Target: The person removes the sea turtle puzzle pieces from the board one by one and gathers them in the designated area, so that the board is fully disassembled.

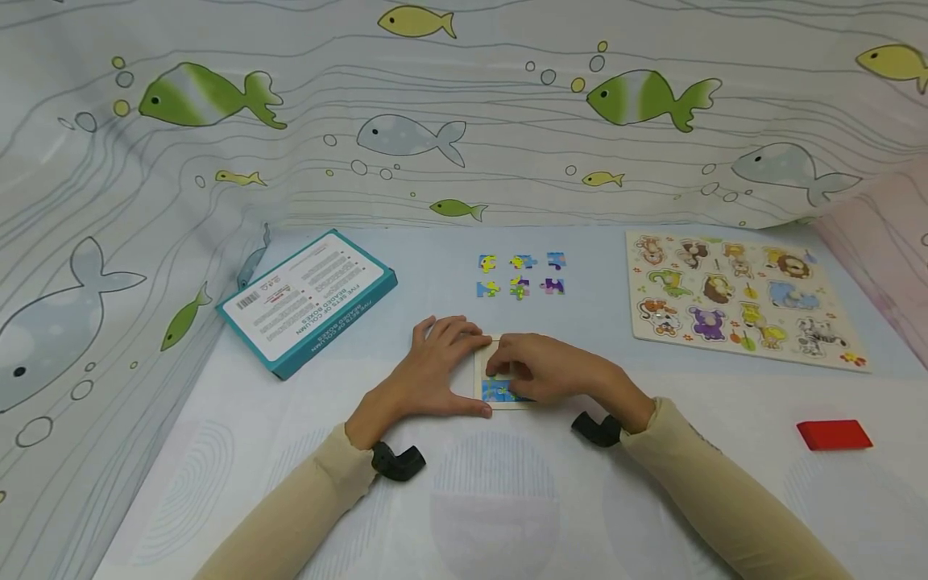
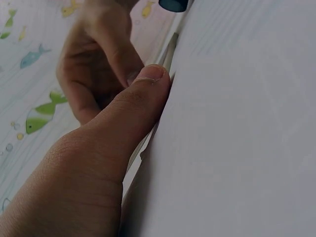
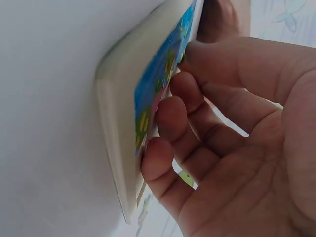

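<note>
A small cream puzzle tray (image 1: pixel 478 379) lies on the table in front of me, a row of blue puzzle pieces (image 1: pixel 497 391) along its near side. My left hand (image 1: pixel 435 366) holds the tray at its left side, index finger at the far corner and thumb at the near corner. In the left wrist view that thumb (image 2: pixel 143 94) presses against the tray's edge. Over the tray, my right hand (image 1: pixel 544 366) bends its fingers down onto the pieces. The right wrist view has its thumb (image 3: pixel 212 57) and fingertips on a puzzle piece (image 3: pixel 165 74), partly hidden by them.
Several loose puzzle pieces (image 1: pixel 520 275) lie in two rows beyond the tray. A teal-edged box (image 1: pixel 308 302) is at the back left, an animal peg board (image 1: pixel 739 302) at the back right. Far right lies a red block (image 1: pixel 834 435). A fish-print cloth (image 1: pixel 507 121) rises behind.
</note>
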`<state>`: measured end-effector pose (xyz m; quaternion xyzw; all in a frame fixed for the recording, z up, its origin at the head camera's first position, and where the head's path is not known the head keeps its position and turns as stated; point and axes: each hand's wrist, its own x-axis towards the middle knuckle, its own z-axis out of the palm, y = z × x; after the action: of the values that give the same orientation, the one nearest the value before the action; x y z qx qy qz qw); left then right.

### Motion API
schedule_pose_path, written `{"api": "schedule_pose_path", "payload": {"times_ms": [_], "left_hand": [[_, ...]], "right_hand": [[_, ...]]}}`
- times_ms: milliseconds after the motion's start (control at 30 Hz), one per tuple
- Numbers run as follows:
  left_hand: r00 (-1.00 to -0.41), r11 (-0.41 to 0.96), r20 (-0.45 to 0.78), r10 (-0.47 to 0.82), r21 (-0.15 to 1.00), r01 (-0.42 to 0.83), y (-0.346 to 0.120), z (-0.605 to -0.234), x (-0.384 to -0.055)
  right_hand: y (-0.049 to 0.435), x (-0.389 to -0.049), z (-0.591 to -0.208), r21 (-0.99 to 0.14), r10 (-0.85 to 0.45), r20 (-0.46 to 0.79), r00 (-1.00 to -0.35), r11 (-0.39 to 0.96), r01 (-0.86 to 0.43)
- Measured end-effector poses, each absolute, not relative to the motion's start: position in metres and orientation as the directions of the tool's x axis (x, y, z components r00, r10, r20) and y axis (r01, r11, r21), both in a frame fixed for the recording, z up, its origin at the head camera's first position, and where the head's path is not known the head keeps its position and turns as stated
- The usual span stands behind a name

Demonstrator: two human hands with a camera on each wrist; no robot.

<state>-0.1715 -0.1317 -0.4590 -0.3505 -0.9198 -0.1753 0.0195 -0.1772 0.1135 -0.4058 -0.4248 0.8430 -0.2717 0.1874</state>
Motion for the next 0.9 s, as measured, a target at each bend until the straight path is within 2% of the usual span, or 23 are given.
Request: {"api": "schedule_pose_path", "payload": {"times_ms": [333,900], "left_hand": [[-0.756,0.695,0.149,0.637,0.314,0.647,-0.1320,-0.4576,-0.1708],[-0.754,0.688,0.157,0.638,0.323,0.649,-0.1313,-0.4581,-0.1709]], "right_hand": [[0.1085,-0.1755,-0.4122,-0.622,-0.774,-0.103,-0.625,0.540,-0.566],[0.1108,-0.1781,-0.4149,-0.679,-0.790,-0.093,-0.606,0.495,-0.542]]}}
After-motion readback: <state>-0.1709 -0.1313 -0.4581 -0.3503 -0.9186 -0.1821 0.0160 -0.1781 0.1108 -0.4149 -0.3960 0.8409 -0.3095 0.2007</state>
